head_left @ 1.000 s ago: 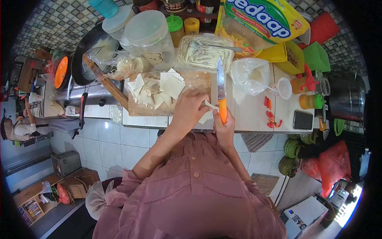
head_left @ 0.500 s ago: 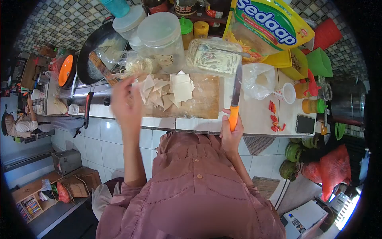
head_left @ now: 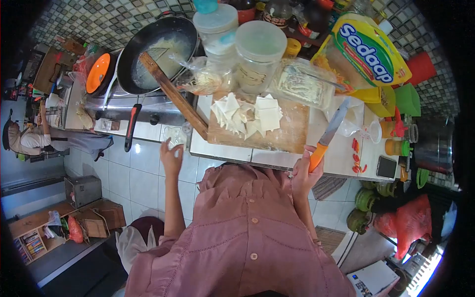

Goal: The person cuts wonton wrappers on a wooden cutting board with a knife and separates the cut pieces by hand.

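Note:
In my right hand (head_left: 307,173) is a knife (head_left: 332,129), gripped by its orange handle, with the blade pointing up and away beside the cutting board. My left hand (head_left: 171,159) is at the counter's front edge, its fingers apart, close to a small clear item (head_left: 174,135) whose kind I cannot make out. The wooden cutting board (head_left: 294,121) carries a loose pile of pale dough pieces (head_left: 231,114) and a neater stack of dough squares (head_left: 268,113). A long wooden handle (head_left: 173,96) slants from the wok to the board's left edge.
A black wok (head_left: 129,59) with liquid in it sits on the stove (head_left: 123,106). Behind the board stand clear jars (head_left: 258,54), a plastic tub (head_left: 304,86) and a Sedaap pouch (head_left: 368,54). Cut red chillies (head_left: 356,161) and a phone (head_left: 386,167) lie right. Another person (head_left: 32,136) is far left.
My left hand has moved down from beside the dough pieces to the counter's front edge. The view has shifted left, showing more of the wok. The knife stays in my right hand.

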Motion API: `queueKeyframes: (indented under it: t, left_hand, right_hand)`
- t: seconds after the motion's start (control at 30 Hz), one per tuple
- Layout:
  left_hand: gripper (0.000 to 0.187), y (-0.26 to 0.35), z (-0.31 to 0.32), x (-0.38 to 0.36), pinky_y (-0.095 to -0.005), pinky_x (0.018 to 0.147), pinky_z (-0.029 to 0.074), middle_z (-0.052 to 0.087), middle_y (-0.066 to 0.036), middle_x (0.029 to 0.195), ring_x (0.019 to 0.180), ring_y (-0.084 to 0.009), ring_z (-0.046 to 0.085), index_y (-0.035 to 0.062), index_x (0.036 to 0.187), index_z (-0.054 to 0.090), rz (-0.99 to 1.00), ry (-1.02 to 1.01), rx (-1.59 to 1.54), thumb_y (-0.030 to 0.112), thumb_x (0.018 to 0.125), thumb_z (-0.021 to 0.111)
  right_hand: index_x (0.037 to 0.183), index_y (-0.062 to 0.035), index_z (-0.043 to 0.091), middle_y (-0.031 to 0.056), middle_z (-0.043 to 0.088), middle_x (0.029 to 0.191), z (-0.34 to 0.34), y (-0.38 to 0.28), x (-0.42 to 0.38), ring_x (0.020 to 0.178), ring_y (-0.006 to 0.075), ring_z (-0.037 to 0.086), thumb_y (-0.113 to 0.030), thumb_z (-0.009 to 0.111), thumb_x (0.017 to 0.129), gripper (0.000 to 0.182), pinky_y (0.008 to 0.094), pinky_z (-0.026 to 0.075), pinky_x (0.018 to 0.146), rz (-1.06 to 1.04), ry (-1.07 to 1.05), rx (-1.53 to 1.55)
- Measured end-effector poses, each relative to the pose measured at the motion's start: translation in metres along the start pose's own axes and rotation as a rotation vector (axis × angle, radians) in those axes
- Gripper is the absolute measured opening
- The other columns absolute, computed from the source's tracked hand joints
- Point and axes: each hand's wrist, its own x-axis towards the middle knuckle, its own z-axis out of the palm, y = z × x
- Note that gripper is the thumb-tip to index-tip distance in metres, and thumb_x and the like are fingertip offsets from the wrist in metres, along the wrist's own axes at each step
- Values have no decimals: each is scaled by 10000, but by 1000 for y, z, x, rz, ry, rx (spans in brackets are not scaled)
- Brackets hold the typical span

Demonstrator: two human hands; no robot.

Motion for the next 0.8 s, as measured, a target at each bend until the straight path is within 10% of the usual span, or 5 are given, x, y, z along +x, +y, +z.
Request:
queueKeyframes:
  t: [0.2, 0.57, 0.8]
  left_hand:
    - [540, -24, 64, 13, -568, 930, 394, 420, -162, 1346, 1238, -443, 370, 154, 1283, 503, -145, -118, 146, 353, 802, 646]
    - [374, -38, 82, 39, -502, 854, 470, 511, -106, 1271, 1142, -329, 504, 96, 1192, 522, -249, -245, 191, 306, 883, 522]
    - [517, -37, 69, 39, -462, 839, 490, 514, -41, 1264, 1139, -284, 498, 122, 1202, 533, -195, -265, 152, 299, 743, 692]
  right_hand:
    - [1036, 11, 502, -33, 402, 534, 18, 1, -25, 380, 21, 333, -80, 493, 931, 139, 195, 242, 351, -12, 28, -21]
    - [1022, 2, 508, -41, 412, 542, 48, 8, -78, 376, 16, 349, -44, 482, 924, 111, 179, 265, 351, -5, 134, -55]
    - [1035, -1, 509, -40, 417, 548, 53, 18, -96, 400, 15, 359, -60, 495, 923, 127, 174, 271, 375, 15, 114, -63]
